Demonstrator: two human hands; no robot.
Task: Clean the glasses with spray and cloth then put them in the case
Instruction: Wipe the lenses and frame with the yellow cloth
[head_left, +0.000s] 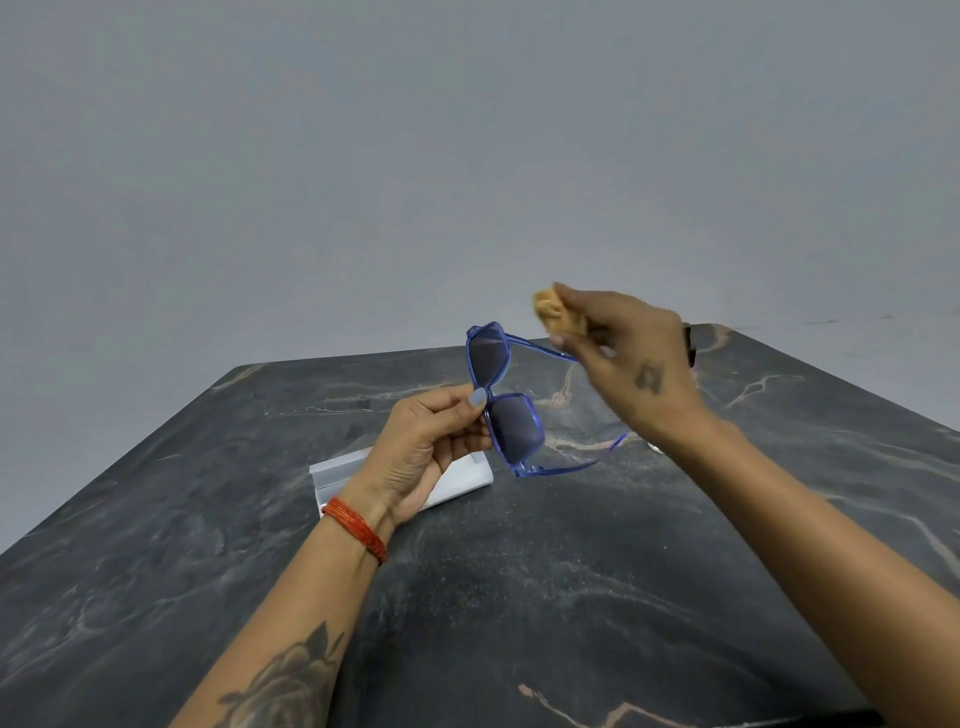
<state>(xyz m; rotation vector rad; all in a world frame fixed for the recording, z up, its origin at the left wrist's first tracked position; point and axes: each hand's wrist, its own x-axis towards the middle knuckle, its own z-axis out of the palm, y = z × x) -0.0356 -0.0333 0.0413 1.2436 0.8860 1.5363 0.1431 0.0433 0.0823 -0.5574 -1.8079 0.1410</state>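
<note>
Above dark marble table (519, 597): glasses (506, 397) upright, pinched at bridge by left hand (431, 441); cloth (558, 312) pinched in right hand (631, 364), just beside upper lens.

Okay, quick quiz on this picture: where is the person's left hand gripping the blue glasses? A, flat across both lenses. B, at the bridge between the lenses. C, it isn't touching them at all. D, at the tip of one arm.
B: the left hand pinches the glasses at the bridge between the two lenses, while the right hand holds the cloth apart from them.
</note>
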